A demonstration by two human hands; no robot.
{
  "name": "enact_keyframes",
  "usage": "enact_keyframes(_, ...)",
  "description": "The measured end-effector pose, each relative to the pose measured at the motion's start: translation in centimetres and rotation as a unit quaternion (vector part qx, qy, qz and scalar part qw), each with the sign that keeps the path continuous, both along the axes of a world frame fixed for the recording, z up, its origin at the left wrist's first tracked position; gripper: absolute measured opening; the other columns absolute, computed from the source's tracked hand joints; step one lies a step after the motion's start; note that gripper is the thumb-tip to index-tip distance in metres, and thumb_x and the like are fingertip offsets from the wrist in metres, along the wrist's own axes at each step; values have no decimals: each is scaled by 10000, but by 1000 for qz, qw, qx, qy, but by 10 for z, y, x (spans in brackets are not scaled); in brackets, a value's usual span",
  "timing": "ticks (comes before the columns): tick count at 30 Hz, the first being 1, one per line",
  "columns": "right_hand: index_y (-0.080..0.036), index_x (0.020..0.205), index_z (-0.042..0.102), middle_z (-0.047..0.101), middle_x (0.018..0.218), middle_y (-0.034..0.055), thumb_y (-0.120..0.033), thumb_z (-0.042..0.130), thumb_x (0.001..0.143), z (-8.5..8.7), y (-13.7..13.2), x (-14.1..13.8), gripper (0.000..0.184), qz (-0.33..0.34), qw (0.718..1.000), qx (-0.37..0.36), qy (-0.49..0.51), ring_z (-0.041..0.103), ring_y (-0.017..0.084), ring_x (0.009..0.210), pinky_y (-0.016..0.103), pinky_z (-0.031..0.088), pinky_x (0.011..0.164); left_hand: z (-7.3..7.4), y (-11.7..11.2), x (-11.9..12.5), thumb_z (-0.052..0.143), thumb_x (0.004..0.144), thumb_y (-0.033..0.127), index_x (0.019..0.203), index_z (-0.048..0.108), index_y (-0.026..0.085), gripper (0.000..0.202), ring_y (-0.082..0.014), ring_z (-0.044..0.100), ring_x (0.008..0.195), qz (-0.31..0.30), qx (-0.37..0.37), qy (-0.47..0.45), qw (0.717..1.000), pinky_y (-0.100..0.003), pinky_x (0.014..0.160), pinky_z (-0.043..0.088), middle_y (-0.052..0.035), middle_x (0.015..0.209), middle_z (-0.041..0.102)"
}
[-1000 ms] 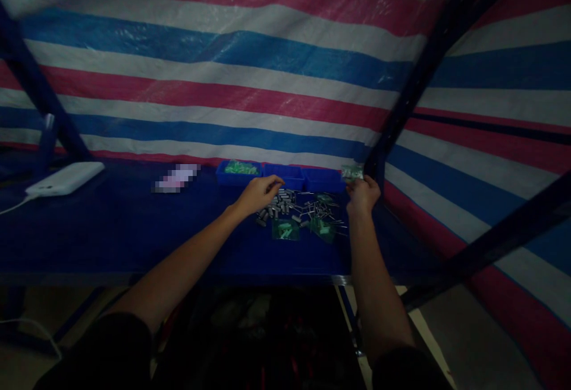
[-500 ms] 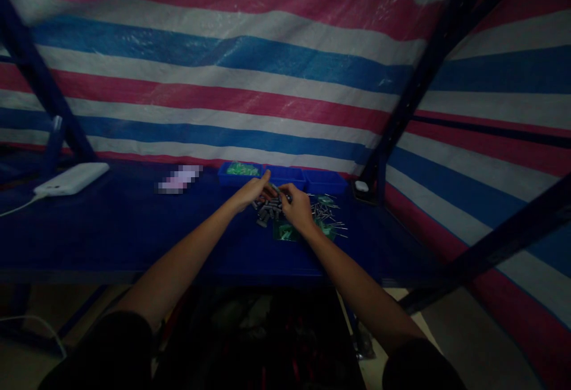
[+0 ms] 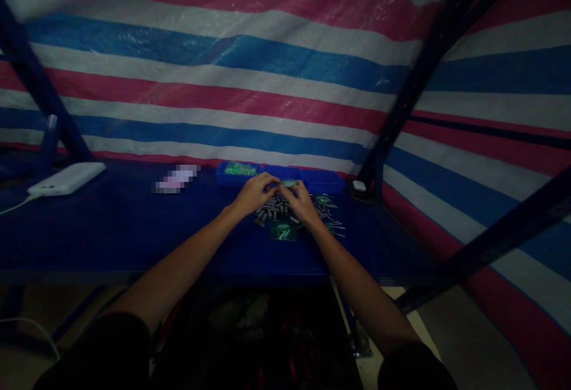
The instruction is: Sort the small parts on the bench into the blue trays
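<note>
Both my hands meet over a heap of small grey cylinders (image 3: 271, 210) on the dark blue table (image 3: 134, 229). My left hand (image 3: 254, 192) and my right hand (image 3: 300, 201) pinch a small pale green piece (image 3: 288, 184) between their fingertips. Just in front of the heap lies a small green bag (image 3: 284, 230). Thin metal pins (image 3: 332, 222) are scattered to the right of my right hand. The scene is dim and the small parts are hard to make out.
Blue trays (image 3: 285, 173) stand behind the heap; the left one (image 3: 238, 170) holds green pieces. A white box (image 3: 66, 178) with a cable lies far left. A striped tarpaulin (image 3: 250, 81) backs the table. Dark frame posts (image 3: 401, 110) rise at the right beside a small white object (image 3: 358, 186).
My right hand came back from the far right corner to the heap and joined my left hand. Both hands now pinch a pale green piece above the cylinders.
</note>
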State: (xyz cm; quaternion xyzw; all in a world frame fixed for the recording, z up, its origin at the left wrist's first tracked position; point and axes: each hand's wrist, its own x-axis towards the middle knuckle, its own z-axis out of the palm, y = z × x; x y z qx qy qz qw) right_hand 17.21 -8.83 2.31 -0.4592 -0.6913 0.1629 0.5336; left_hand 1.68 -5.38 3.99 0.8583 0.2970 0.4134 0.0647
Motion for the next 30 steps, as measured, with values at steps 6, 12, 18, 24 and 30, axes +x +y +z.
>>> enact_keyframes(6,-153,793,599,531,596,-12,-477,377,823,-4,7,2,394,16,994,-81,77,486,124,557,253,417,583,1,-1,1,546,736,252,944,606,152,238,-127,528,709,-24,-45,-23,998,-252,626,426,-55,926,543)
enact_keyframes(12,-182,1099,586,598,780,33,-199,403,808,-7,4,1,344,-21,994,53,-96,532,144,697,274,429,711,-7,7,5,410,769,570,793,617,129,487,-147,543,638,-39,-360,-174,916,-247,541,384,-59,764,609)
enact_keyframes(18,-196,1103,588,564,921,56,-46,381,714,-4,-4,-5,465,-20,987,80,-141,535,158,855,285,426,800,-8,9,4,599,674,458,762,611,127,343,-81,467,491,-38,-437,-234,868,-190,455,312,-11,633,576)
enact_keyframes(24,-172,1076,579,549,919,60,-210,471,761,3,5,7,335,-97,984,93,-117,534,165,836,291,439,777,2,15,-8,540,741,352,869,633,137,267,-120,524,601,84,-215,-232,945,-226,552,399,-32,758,627)
enact_keyframes(30,-112,1138,487,554,1039,126,-262,273,852,41,50,132,387,-440,892,6,-104,504,196,974,318,366,871,11,32,-46,507,786,288,914,650,169,225,-148,540,732,222,24,-148,963,-277,740,424,-45,857,600)
